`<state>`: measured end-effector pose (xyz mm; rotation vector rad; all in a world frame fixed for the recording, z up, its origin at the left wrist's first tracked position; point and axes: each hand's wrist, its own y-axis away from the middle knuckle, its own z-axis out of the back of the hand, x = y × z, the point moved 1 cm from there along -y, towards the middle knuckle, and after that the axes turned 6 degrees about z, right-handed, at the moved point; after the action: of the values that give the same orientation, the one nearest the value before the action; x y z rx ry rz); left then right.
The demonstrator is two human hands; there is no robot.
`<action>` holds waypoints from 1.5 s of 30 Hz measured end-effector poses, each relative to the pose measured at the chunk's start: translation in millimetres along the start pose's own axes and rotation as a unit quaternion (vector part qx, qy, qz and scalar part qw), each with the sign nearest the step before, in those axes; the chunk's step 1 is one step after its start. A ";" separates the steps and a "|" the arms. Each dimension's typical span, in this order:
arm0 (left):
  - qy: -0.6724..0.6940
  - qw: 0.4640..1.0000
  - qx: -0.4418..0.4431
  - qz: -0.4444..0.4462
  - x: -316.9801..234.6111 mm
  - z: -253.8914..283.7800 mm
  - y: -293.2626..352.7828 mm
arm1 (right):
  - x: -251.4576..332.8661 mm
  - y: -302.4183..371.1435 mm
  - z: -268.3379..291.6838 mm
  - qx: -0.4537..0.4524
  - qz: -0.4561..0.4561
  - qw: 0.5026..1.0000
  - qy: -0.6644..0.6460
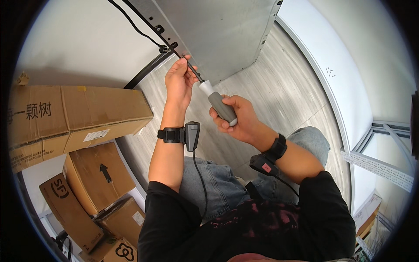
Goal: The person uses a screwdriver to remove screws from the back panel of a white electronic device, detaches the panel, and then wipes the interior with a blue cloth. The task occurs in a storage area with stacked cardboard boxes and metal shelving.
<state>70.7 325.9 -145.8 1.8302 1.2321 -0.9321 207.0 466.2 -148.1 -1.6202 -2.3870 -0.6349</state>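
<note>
My right hand (239,114) is wrapped round the thick grey handle of a screwdriver (221,107), which has a pale collar. Its dark shaft slants up and to the left, toward the edge of a grey metal panel (218,35). Higher up, the fingers of my left hand (178,81) are closed round the shaft close to that edge. The tip of the shaft is hidden by those fingers, so what it touches cannot be made out. Small dark fittings and holes line the panel's edge.
A black cable (139,29) runs to the panel's left edge. At the left lie a long cardboard box (104,107) and several smaller cartons (100,174). White metal shelving (377,168) stands at the right. Wood-look flooring (288,83) lies between. Wrist devices with cables sit on both my forearms.
</note>
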 end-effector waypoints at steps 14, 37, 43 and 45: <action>-0.017 0.999 -0.026 -0.007 0.3 -2.8 -3.4 | 3.4 -3.5 1.5 0.000 0.000 1.000 0.011; -0.059 0.996 -0.064 0.009 0.6 -6.1 -3.9 | -13.6 -21.5 4.9 -0.084 0.118 0.893 0.426; -0.081 0.995 -0.054 0.016 -1.6 2.5 -9.4 | -3.3 -25.6 -1.0 -0.059 0.009 0.944 0.324; -0.090 0.994 -0.060 0.024 -6.4 0.0 -3.3 | 2.4 -23.3 -4.5 -0.073 -0.055 0.951 0.295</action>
<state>65.8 324.1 -140.8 1.6372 1.1046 -0.9540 184.3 458.9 -148.8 -1.1251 -2.0221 -1.1521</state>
